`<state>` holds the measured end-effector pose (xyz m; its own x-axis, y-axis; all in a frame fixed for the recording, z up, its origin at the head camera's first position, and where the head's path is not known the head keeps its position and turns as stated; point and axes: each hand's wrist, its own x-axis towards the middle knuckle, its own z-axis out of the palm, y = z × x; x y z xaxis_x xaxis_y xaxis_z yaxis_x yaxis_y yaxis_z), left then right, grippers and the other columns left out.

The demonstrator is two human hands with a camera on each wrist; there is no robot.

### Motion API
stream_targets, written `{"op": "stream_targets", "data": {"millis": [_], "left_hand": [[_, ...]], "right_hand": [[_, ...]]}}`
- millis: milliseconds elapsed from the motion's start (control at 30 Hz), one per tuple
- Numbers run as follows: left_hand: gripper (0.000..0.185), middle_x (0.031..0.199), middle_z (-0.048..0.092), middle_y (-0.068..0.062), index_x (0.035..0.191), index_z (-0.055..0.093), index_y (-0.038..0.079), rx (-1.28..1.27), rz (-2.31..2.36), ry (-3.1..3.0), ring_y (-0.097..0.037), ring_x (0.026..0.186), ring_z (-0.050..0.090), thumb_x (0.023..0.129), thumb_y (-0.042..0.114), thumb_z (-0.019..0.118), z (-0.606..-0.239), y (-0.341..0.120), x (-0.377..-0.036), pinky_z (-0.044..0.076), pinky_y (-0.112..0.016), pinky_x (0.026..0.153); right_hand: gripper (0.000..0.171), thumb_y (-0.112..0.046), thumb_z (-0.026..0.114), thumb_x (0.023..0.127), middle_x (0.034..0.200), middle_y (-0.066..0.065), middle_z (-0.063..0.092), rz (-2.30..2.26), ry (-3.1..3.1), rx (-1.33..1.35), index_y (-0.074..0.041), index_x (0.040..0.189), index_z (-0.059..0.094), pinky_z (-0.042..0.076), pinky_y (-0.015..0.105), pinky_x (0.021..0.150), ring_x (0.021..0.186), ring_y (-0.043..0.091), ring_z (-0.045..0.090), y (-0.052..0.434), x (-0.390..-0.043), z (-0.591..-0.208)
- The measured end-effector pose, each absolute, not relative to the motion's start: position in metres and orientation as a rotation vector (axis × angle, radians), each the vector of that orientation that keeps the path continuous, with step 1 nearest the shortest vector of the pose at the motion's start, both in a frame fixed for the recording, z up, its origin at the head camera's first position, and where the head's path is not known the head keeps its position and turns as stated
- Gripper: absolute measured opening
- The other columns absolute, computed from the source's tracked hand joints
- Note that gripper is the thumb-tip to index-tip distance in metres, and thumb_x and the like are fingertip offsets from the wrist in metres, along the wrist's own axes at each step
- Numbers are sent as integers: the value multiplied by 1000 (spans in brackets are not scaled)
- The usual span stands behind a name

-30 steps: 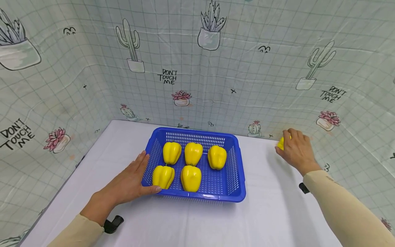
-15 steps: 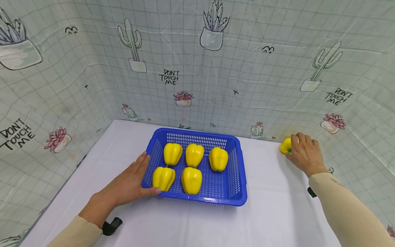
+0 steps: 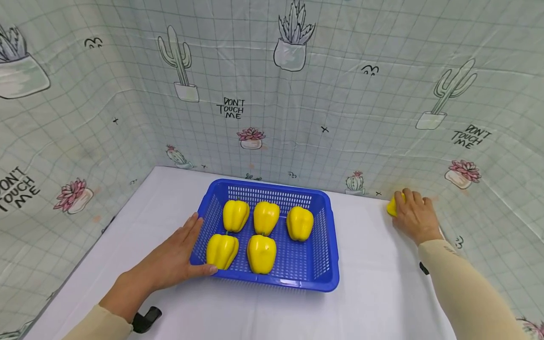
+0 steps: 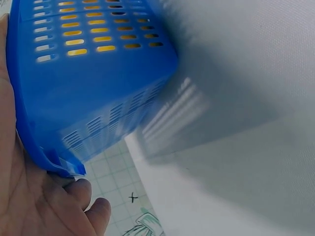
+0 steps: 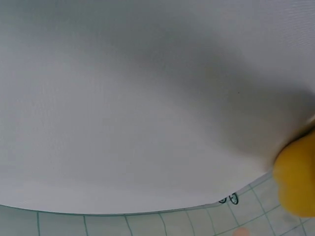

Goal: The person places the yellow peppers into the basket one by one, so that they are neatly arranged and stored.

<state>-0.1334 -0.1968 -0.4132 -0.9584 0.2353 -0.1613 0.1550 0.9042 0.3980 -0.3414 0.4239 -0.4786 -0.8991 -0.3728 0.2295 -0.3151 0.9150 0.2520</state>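
Note:
A blue slotted basket (image 3: 327,250) stands mid-table and holds several yellow bell peppers (image 3: 266,218). My left hand (image 3: 176,252) lies flat against the basket's near-left corner, fingers straight along its side and thumb on the front rim; the left wrist view shows the basket wall (image 4: 93,83) against the palm. At the far right, by the backdrop, my right hand (image 3: 414,216) curls over one more yellow pepper (image 3: 391,207), mostly hidden under the fingers. The right wrist view catches that pepper (image 5: 297,178) at its right edge.
A white cloth covers the table (image 3: 374,293). A cactus-print backdrop (image 3: 297,104) walls in the back and both sides, close behind the right hand. Dark wrist straps (image 3: 144,319) show at both sleeves.
The right hand has closed further over the loose pepper near the backdrop, covering more of it. The left hand stays on the basket's corner. The head view shifted slightly.

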Motion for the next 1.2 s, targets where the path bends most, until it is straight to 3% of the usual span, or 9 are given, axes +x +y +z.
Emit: {"op": "stream_targets", "data": {"millis": [233, 467, 633, 1000, 1200], "left_hand": [[133, 176, 7, -26, 167, 13, -4, 297, 581, 2866, -51, 158, 23, 83, 86, 63, -415, -196, -130, 35, -67, 120], [131, 176, 7, -25, 167, 14, -4, 318, 610, 2872, -50, 158, 22, 84, 85, 63, -417, -195, -130, 34, -67, 121], [131, 176, 7, -26, 166, 14, -5, 330, 606, 2877, -51, 158, 23, 84, 84, 64, -417, -195, -131, 34, -67, 121], [137, 177, 3, -24, 167, 11, -4, 303, 603, 2856, -51, 158, 22, 81, 91, 58, -418, -198, -134, 33, -67, 122], [136, 177, 3, -24, 167, 9, -3, 277, 611, 2839, -52, 157, 22, 81, 88, 62, -416, -198, -134, 32, -68, 121]], "right_hand": [[51, -13, 71, 86, 120, 34, 48, -316, -2761, 523, 9, 123, 44, 50, 65, 74, 105, 53, 52, 427, -344, -480], [42, -5, 66, 92, 120, 36, 47, -326, -2782, 508, 11, 122, 42, 53, 65, 71, 103, 55, 52, 428, -342, -477], [36, -4, 66, 91, 109, 34, 46, -288, -2788, 496, 11, 113, 41, 51, 65, 71, 96, 55, 51, 426, -339, -480], [51, -13, 78, 83, 105, 31, 49, -275, -2837, 462, 9, 115, 44, 45, 65, 78, 96, 54, 51, 414, -327, -485], [53, -21, 73, 84, 101, 28, 51, -311, -2848, 424, 9, 119, 48, 43, 60, 77, 93, 50, 49, 406, -319, -489]]}}
